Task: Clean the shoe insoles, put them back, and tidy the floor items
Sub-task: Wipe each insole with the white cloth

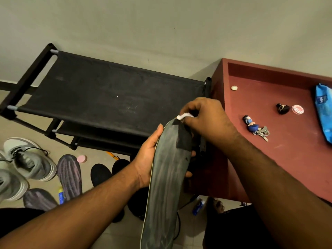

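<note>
My left hand grips a long dark grey insole around its upper half, holding it upright in front of me. My right hand pinches a small white wipe and presses it against the top tip of that insole. Two more insoles with purple stripes lie on the floor at the lower left. Grey sneakers stand beside them. A pair of black shoes sits on the floor just behind my left forearm.
A black fabric shoe rack stands against the wall. A red-brown table at the right carries keys with a figure keychain, a blue wipes pack and small items. On the floor lie a pink disc, an orange pen and blue tubes.
</note>
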{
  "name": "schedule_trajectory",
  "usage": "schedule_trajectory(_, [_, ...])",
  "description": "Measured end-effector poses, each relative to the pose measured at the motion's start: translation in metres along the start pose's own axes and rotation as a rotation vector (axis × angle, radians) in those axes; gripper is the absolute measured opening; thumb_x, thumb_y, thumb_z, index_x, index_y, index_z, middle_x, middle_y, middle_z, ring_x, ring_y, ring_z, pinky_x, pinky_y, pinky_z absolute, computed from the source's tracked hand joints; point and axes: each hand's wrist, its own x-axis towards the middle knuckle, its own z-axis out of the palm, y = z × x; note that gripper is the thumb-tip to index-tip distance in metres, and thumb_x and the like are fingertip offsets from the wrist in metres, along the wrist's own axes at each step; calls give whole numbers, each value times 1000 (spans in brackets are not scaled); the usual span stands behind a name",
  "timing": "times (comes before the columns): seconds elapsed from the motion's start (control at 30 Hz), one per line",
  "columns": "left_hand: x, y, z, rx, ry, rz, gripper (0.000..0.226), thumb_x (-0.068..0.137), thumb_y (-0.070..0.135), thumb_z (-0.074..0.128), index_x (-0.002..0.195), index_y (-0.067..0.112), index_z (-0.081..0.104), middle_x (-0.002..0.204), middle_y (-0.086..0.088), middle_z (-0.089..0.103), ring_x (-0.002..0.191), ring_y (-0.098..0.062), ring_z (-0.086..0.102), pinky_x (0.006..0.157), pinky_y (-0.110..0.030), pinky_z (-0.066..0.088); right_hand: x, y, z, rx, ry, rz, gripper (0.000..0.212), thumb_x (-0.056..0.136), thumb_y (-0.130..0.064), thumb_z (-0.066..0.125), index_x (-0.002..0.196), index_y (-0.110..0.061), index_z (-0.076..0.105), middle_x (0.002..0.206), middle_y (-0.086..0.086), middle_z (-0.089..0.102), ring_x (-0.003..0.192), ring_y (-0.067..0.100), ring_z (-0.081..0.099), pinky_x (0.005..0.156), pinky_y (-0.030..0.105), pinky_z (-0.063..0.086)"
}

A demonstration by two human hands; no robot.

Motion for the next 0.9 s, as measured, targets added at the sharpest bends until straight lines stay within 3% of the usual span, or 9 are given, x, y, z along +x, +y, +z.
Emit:
schedule_trajectory(0.07, [0, 0, 0, -1, 23, -4, 77, 89, 73, 35, 136, 17, 57, 135, -19, 57, 119, -34, 58, 91, -60, 46, -2, -2, 4, 5, 8, -10, 12, 84, -15, 70, 93, -21, 75, 91, -9, 61, 83, 5, 57, 74, 17, 44])
schedule_trajectory(0.17, [1, 5, -1, -12, 82, 5, 81, 87, 76, 34, 134, 16, 58, 121, -19, 66, 105, -34, 66, 84, -58, 50, -9, -14, 12, 69, -135, -65, 14, 83, -13, 70, 94, -20, 75, 83, -19, 57, 77, -2, 56, 70, 8, 43])
schedule_trajectory(0.27, [0, 8, 1, -35, 116, 16, 80, 87, 77, 30, 117, 15, 71, 104, -18, 71, 88, -32, 70, 77, -54, 55, -15, -22, 19, 183, -287, -150, 16, 79, -9, 72, 89, -21, 76, 82, -15, 67, 77, -1, 63, 67, 10, 49])
schedule_trajectory(0.33, [-1, 7, 1, -21, 115, 10, 78, 88, 76, 31, 116, 15, 71, 106, -18, 70, 90, -32, 70, 79, -55, 53, -13, -20, 18, 210, -256, -101, 15, 78, -10, 73, 87, -22, 76, 82, -14, 67, 76, 0, 63, 65, 11, 49])
schedule_trajectory(0.47, [0, 1, 3, 33, 103, -36, 81, 86, 74, 35, 134, 14, 58, 122, -20, 65, 101, -32, 67, 80, -54, 54, -6, -11, 9, 116, 7, -12, 10, 81, -17, 73, 91, -21, 75, 88, -8, 64, 80, 5, 59, 71, 15, 47])
schedule_trajectory(0.6, [-1, 2, 3, 27, 123, -36, 78, 88, 73, 36, 132, 13, 59, 118, -20, 67, 100, -33, 67, 82, -56, 52, -9, -16, 14, 68, -101, -101, 14, 82, -13, 71, 93, -20, 75, 91, -9, 63, 84, 6, 59, 78, 20, 49])
schedule_trajectory(0.77, [-3, 8, 4, -1, 172, 10, 72, 89, 73, 35, 121, 14, 63, 100, -17, 72, 83, -32, 71, 75, -52, 55, -17, -25, 21, 162, -342, -244, 16, 77, -11, 74, 88, -22, 78, 81, -15, 67, 76, -2, 61, 69, 6, 42])
schedule_trajectory(0.83, [-2, 7, 4, 4, 163, 2, 73, 88, 73, 38, 120, 12, 64, 103, -18, 71, 87, -32, 70, 77, -53, 54, -14, -22, 19, 147, -259, -197, 15, 78, -12, 74, 89, -22, 77, 78, -18, 63, 74, -3, 59, 68, 6, 41])
schedule_trajectory(0.9, [0, 4, 3, 25, 136, -18, 78, 88, 74, 38, 127, 11, 62, 114, -20, 68, 100, -33, 67, 83, -56, 51, -10, -17, 15, 89, -108, -117, 13, 82, -15, 72, 92, -20, 76, 85, -12, 63, 79, 1, 58, 75, 15, 47])
